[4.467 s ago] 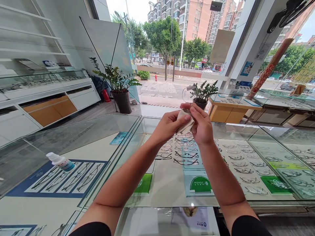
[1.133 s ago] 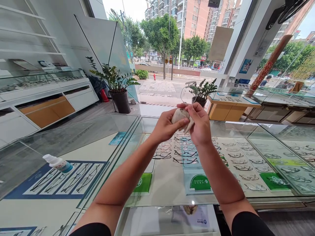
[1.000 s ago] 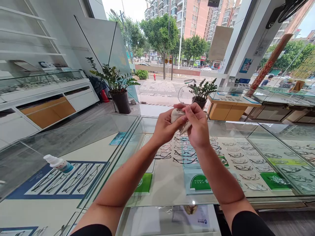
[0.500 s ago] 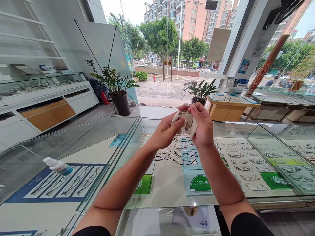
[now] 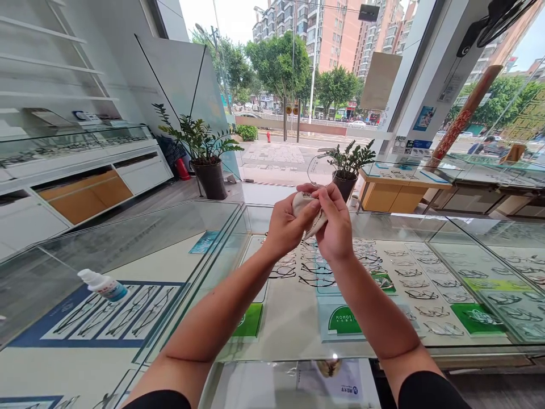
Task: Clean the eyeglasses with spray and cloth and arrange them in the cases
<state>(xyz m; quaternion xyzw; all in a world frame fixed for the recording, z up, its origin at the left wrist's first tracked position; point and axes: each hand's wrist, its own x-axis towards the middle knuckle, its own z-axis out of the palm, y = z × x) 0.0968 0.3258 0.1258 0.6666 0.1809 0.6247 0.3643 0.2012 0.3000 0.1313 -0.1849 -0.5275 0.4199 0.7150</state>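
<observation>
My left hand and my right hand meet above the glass counter, both closed on a bunched off-white cloth. The cloth is folded around a pair of eyeglasses, mostly hidden by it and by my fingers. One thin rim with a clear lens sticks up beyond my fingertips. My left thumb presses on the cloth, while my right thumb and fingers pinch it close beside.
Under the glass of the counter lie rows of eyeglasses and green brand cards. A white spray bottle stands at the left. Potted plants are beyond the counter, near the glass front.
My right hand has moved left, closer to my left hand, and turned inward. The cloth is now bunched more tightly, and less of the lens between my hands shows.
</observation>
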